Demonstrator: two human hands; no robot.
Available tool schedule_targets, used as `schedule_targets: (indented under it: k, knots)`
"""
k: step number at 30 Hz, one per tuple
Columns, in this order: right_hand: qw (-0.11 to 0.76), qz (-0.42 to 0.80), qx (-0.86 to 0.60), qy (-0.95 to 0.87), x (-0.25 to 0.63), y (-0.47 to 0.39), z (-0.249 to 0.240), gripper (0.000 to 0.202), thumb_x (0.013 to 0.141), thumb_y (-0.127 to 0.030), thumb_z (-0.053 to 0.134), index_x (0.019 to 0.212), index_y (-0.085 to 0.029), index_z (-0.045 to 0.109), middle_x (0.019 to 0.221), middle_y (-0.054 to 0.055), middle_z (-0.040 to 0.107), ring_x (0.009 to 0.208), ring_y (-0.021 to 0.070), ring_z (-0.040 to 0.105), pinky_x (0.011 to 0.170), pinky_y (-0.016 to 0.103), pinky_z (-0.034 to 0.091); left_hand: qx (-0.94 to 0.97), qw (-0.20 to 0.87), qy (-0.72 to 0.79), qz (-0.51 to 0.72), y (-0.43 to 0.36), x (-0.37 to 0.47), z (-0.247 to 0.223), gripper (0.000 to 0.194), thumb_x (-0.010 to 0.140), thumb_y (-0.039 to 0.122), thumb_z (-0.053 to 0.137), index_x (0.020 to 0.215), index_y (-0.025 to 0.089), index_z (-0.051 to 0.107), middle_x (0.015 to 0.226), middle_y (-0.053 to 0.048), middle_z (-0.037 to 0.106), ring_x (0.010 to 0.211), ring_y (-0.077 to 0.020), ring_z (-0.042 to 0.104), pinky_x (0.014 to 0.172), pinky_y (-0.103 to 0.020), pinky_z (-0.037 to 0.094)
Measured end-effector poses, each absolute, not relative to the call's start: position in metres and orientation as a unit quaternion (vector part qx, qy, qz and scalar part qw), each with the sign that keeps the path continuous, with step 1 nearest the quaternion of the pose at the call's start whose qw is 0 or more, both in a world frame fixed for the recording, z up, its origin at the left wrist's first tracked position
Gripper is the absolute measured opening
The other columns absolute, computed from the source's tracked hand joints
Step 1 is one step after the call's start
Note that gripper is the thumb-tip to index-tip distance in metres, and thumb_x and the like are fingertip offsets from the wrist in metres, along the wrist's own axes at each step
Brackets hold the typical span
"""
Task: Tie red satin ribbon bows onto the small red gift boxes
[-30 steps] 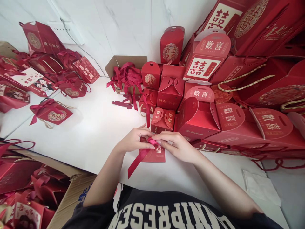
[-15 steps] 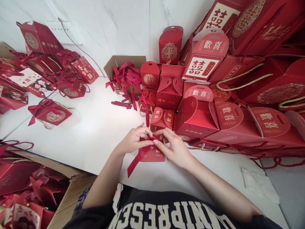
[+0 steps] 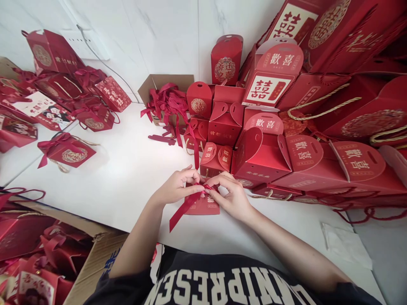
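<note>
Nearest my viewpoint, at lower left, I note a cardboard carton holding red boxes with ribbons. Above it, on the white counter, both hands meet over a small red gift box lying close to the near edge. The left hand has thumb and forefinger pressed together, pinching a red ribbon at the top of the box; the ribbon's free tail hangs down-left across the counter. The right hand has its fingers curled, the tips pinching the same ribbon at the knot point, touching the left fingertips. Just beyond the hands stands a small open-flapped box. To the right, larger red boxes are stacked tightly. Farther back, an open cardboard box spills loose ribbons. At far left, finished ribbon-tied boxes rest apart, against the wall.
</note>
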State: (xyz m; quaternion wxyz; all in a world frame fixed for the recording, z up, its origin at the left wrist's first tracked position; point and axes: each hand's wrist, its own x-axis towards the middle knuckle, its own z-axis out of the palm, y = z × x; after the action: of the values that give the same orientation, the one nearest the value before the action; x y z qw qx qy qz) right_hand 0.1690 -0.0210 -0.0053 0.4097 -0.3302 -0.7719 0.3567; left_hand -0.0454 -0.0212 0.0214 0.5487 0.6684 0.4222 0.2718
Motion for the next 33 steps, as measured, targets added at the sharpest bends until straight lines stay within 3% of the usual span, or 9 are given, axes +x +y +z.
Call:
schedule_targets:
  k: [8,12,16,24,27,30,33]
  knots:
    - [0.381,0.19,-0.16,-0.891,0.179,-0.004,-0.01,0.013,0.096,-0.014,0.054,0.101,-0.022,0.063,0.101,0.005,0.074,0.097,0.019,0.066,0.094,0.039,0.045,0.628,0.561,0.461,0.28,-0.023,-0.044,0.02,0.026,0.093,0.037,0.058,0.08,0.016,0.051,0.1,-0.008,0.067,0.091,-0.0182,0.064,0.077,-0.031,0.048]
    - [0.353,0.158,-0.135,-0.912,0.182,0.001,-0.002,0.012,0.097,-0.014,0.054,0.102,-0.021,0.062,0.104,0.005,0.073,0.098,0.0192,0.065,0.092,0.038,0.046,0.647,0.549,0.442,0.29,-0.024,-0.044,0.021,0.027,0.084,0.034,0.07,0.077,0.017,0.05,0.097,-0.006,0.066,0.103,-0.0207,0.061,0.088,-0.033,0.047]
    - [0.34,0.169,-0.143,-0.914,0.182,0.001,0.002,0.013,0.096,-0.012,0.052,0.101,-0.02,0.061,0.1,0.006,0.072,0.096,0.0194,0.063,0.092,0.038,0.047,0.67,0.534,0.431,0.282,-0.026,-0.044,0.027,0.031,0.075,0.03,0.079,0.079,0.018,0.051,0.094,-0.004,0.064,0.103,-0.0205,0.06,0.089,-0.032,0.047]
    - [0.336,0.238,-0.15,-0.899,0.183,0.001,-0.001,0.017,0.092,-0.011,0.054,0.105,-0.02,0.06,0.1,0.007,0.068,0.098,0.0198,0.061,0.092,0.038,0.047,0.681,0.484,0.484,0.259,-0.036,-0.037,0.035,0.021,0.081,0.026,0.069,0.085,0.019,0.049,0.094,-0.001,0.061,0.091,-0.0168,0.059,0.085,-0.033,0.048]
    - [0.341,0.259,-0.16,-0.889,0.182,0.0,-0.003,0.011,0.093,-0.017,0.059,0.104,-0.02,0.06,0.098,0.006,0.068,0.096,0.0196,0.061,0.089,0.037,0.047,0.704,0.446,0.49,0.256,-0.04,-0.033,0.033,0.014,0.081,0.018,0.061,0.09,0.021,0.05,0.093,0.001,0.06,0.088,-0.0155,0.059,0.093,-0.037,0.048]
    - [0.352,0.27,-0.164,-0.881,0.18,0.0,-0.004,0.007,0.096,-0.017,0.058,0.101,-0.021,0.059,0.095,0.005,0.069,0.095,0.0191,0.061,0.087,0.036,0.046,0.732,0.358,0.515,0.267,-0.045,-0.026,0.031,0.017,0.078,0.012,0.058,0.091,0.021,0.051,0.087,0.005,0.059,0.08,-0.0122,0.058,0.116,-0.048,0.03]
    - [0.359,0.274,-0.166,-0.877,0.179,-0.001,-0.005,0.006,0.096,-0.016,0.056,0.098,-0.022,0.058,0.092,0.005,0.067,0.092,0.0191,0.061,0.085,0.036,0.046,0.747,0.264,0.539,0.285,-0.053,-0.018,0.028,0.018,0.078,0.009,0.055,0.091,0.021,0.052,0.081,0.008,0.059,0.069,-0.0082,0.056,0.123,-0.05,0.016]
